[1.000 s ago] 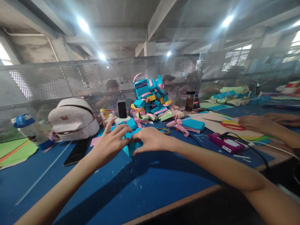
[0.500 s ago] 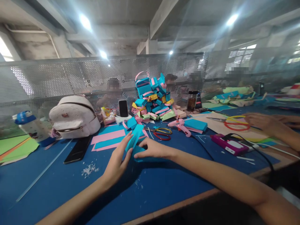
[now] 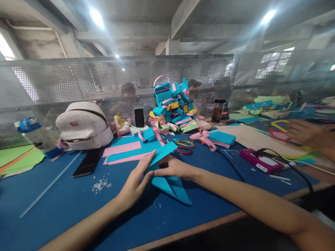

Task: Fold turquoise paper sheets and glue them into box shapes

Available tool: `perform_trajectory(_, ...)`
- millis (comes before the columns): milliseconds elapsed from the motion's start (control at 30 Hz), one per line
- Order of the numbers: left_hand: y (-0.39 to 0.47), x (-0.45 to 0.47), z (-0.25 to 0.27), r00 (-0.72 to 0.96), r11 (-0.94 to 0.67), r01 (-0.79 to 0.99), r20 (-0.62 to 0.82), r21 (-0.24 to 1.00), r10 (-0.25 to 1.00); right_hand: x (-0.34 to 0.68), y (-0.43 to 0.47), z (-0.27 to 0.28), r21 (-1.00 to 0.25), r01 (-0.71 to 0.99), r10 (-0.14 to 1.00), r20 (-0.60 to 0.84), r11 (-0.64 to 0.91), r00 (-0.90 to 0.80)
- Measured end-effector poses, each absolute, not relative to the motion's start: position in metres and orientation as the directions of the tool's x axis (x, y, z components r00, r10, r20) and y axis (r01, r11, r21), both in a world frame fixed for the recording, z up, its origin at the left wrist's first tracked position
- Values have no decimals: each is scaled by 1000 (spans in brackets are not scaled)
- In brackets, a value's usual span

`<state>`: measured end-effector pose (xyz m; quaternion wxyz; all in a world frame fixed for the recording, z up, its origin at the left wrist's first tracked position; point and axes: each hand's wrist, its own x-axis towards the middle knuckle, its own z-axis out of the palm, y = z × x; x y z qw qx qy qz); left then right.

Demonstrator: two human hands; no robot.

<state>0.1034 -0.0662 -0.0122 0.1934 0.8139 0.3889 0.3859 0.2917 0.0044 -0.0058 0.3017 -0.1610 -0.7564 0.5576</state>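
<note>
Over the blue table, a folded piece of blue paper is held between both hands. My left hand grips its left side, thumb and fingers closed on it. From the right, my right hand pinches the middle of the sheet; some of its fingertips are hidden behind the paper. One flap points up and right, and two pointed ends hang toward the table's front edge. Just beyond the hands lie scissors with red and yellow handles, partly covered by the paper, and flat pink paper strips.
A pile of small paper bags stands at the back. A pink glue gun and a purple power box with cables lie right. A backpack, phone and bottle stand left. Another person's hand holds scissors at far right.
The blue paper has turned and spread, its pointed ends now hanging toward me. Both hands stay on it, nearly in place. The other person's hand and scissors have shifted right.
</note>
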Motion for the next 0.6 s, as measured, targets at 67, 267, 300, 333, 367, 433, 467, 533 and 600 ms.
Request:
perform_trajectory(67, -66, 102, -9, 396, -620, 438, 480, 651, 783, 292, 1, -5, -966, -110, 558, 227, 236, -798)
perform_trajectory(267, -65, 94, -2, 499, -668, 347, 474, 658, 726, 292, 0, -7, -973, -125, 582, 217, 196, -784)
perform_trajectory(300, -64, 93, -2, 514, -677, 342, 474, 651, 715, 292, 1, -8, -973, -124, 584, 216, 193, -783)
perform_trajectory(333, -64, 93, -2, 522, -685, 334, 478, 647, 706, 292, 2, -9, -974, -130, 581, 217, 188, -784)
perform_trajectory(367, -64, 92, -3, 525, -692, 325, 485, 645, 699, 293, 3, -9, -973, -140, 579, 221, 181, -785)
perform_trajectory(433, -63, 93, -4, 524, -703, 316, 500, 637, 689, 293, 5, -9, -974, -156, 581, 224, 164, -783)
perform_trajectory(467, -63, 93, -4, 522, -707, 318, 506, 631, 687, 293, 4, -9, -975, -162, 585, 219, 150, -781)
perform_trajectory(533, -62, 95, -4, 517, -713, 334, 513, 616, 686, 293, 3, -8, -979, -167, 596, 203, 115, -777)
perform_trajectory(600, -62, 95, -4, 509, -713, 353, 515, 606, 690, 294, -1, -6, -984, -162, 602, 170, 68, -780)
